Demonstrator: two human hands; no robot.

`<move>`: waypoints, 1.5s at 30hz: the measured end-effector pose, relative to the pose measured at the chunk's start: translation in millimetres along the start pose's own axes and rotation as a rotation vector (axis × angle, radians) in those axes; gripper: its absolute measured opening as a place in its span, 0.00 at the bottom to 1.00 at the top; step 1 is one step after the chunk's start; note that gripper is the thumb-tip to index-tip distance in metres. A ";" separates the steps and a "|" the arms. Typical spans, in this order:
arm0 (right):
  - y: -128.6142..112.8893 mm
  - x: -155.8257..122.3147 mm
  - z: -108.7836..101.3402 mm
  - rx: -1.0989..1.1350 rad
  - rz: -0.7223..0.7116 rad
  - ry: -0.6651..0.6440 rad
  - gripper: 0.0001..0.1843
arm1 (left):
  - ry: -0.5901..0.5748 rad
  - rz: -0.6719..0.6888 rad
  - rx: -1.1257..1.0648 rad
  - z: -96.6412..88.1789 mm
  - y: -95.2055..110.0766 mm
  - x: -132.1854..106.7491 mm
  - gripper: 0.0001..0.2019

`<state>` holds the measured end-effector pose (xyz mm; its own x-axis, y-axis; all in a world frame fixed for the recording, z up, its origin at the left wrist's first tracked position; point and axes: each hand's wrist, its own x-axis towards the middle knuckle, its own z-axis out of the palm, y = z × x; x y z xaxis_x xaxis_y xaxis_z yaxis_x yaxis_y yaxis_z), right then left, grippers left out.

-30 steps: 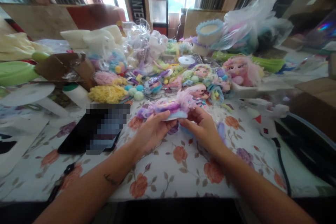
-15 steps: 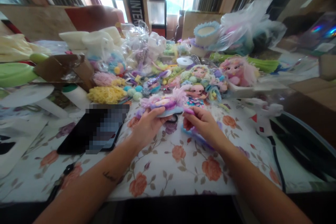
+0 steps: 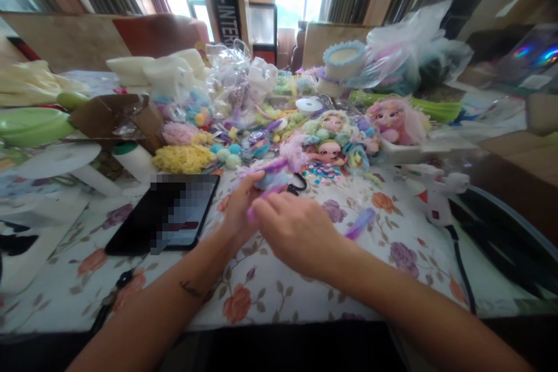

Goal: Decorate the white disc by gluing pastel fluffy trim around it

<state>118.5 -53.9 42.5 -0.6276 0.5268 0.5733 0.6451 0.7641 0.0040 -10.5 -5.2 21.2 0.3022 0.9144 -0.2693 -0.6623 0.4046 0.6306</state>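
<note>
My left hand point(image 3: 239, 209) is closed round a small doll-head piece with purple and pink fluffy hair point(image 3: 274, 173), held just above the flowered tablecloth point(image 3: 279, 296). My right hand point(image 3: 296, 232) has crossed in front of it and pinches a purple strand point(image 3: 253, 212) against the piece; its back hides most of the left fingers. A purple strip point(image 3: 360, 224) lies on the cloth just right of my right hand. Black scissor handles point(image 3: 297, 184) lie behind the piece.
A dark tablet point(image 3: 168, 215) lies left of my hands. Several doll faces point(image 3: 333, 142) and pompoms point(image 3: 183, 157) crowd the middle. A white glue gun point(image 3: 440, 195) with a black cord sits on the right. Plastic bags, a cardboard box point(image 3: 117, 116) and foam pieces fill the back.
My right hand moved left across the doll piece and now covers part of my left hand. The piece dropped slightly toward the cloth. The purple strip now lies bare on the right.
</note>
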 end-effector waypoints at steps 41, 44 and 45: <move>72.2 -47.2 27.2 0.667 0.617 0.401 0.42 | -0.150 -0.109 0.184 -18.1 -8.2 5.1 0.11; 72.0 -45.5 30.3 0.626 0.615 0.410 0.39 | -0.179 -0.107 0.166 -18.7 -9.1 5.1 0.11; 71.7 -44.8 30.9 0.606 0.612 0.403 0.39 | -0.180 -0.090 0.159 -18.6 -9.8 4.9 0.10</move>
<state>179.4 -11.3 -8.2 0.0149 0.8184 0.5744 0.4048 0.5204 -0.7519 -15.3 -4.5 0.1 0.4820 0.8520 -0.2046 -0.5150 0.4644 0.7205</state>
